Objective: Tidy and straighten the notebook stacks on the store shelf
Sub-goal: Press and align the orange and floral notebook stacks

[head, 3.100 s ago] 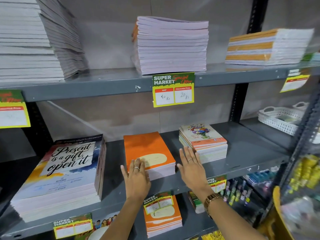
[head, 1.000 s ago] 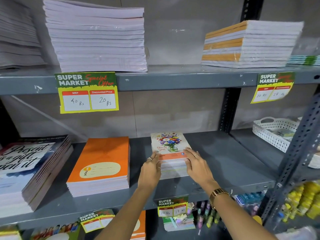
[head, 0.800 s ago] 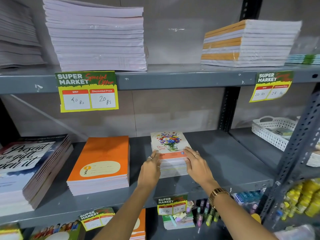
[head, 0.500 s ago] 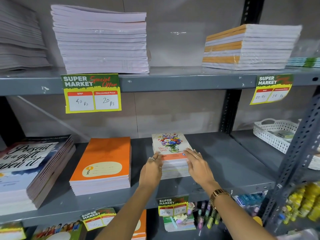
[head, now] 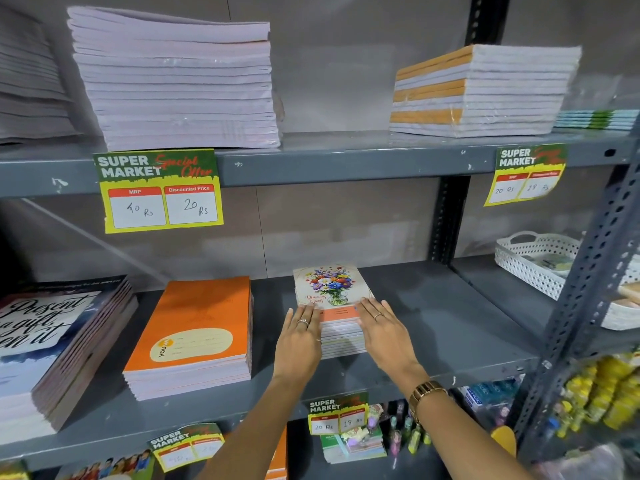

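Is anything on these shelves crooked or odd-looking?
Yes. The large stack of dark-covered "Present is a gift" notebooks at the middle shelf's left end leans, its layers fanned sideways. The price tag on the upper shelf's right hangs tilted. The small flower-covered notebook stack between both hands looks fairly even.

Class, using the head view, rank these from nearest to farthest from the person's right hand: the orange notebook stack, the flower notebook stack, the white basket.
1. Flower notebook stack: touching the right hand.
2. Orange notebook stack: to the left, past the left hand.
3. White basket: far right, adjoining shelf.
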`<move>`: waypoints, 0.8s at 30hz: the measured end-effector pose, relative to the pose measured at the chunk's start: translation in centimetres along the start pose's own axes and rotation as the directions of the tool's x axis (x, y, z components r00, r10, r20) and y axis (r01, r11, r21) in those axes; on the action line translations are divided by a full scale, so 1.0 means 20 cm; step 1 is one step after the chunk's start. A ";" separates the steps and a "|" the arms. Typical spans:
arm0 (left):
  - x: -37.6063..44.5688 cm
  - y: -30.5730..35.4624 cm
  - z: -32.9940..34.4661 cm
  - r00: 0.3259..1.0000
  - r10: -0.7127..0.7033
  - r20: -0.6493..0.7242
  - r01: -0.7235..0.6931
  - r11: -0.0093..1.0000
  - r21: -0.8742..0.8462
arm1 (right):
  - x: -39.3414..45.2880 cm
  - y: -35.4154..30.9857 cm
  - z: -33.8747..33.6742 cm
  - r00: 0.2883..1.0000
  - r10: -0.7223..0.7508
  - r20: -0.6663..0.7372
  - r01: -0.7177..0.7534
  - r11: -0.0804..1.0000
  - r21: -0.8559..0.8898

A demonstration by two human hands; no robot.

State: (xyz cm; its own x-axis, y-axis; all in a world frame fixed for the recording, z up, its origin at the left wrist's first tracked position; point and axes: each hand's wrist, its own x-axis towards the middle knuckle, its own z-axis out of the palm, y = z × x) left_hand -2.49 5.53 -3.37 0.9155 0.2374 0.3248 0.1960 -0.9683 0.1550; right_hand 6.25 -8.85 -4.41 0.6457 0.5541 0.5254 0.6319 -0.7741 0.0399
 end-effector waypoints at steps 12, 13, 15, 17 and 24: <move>0.00 -0.03 0.02 0.997 0.059 -0.041 -0.057 0.997 0.044 | 0.00 0.01 0.07 0.993 -0.031 -0.115 0.032 0.999 0.008; 0.00 -0.03 0.03 0.997 0.061 -0.045 -0.059 0.997 0.045 | 0.00 0.02 0.08 0.992 -0.030 -0.123 0.031 0.999 0.006; 0.00 -0.03 0.03 0.997 0.060 -0.044 -0.058 0.998 0.040 | 0.00 0.02 0.09 0.988 -0.037 -0.150 0.037 0.999 -0.003; 0.00 -0.03 0.03 0.997 0.063 -0.052 -0.062 0.997 0.035 | 0.00 0.02 0.11 0.983 -0.042 -0.177 0.039 0.999 -0.019; 0.00 -0.03 0.03 0.997 0.048 -0.057 -0.047 0.999 0.018 | 0.00 0.01 0.11 0.985 -0.034 -0.167 0.033 0.999 -0.010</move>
State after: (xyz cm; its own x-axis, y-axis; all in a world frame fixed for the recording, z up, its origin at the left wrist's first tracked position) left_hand -2.39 6.10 -4.05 0.9023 0.1943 0.3848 0.1586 -0.9797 0.1226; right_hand 7.33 -8.45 -6.24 0.5435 0.5211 0.6581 0.6484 -0.7585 0.0651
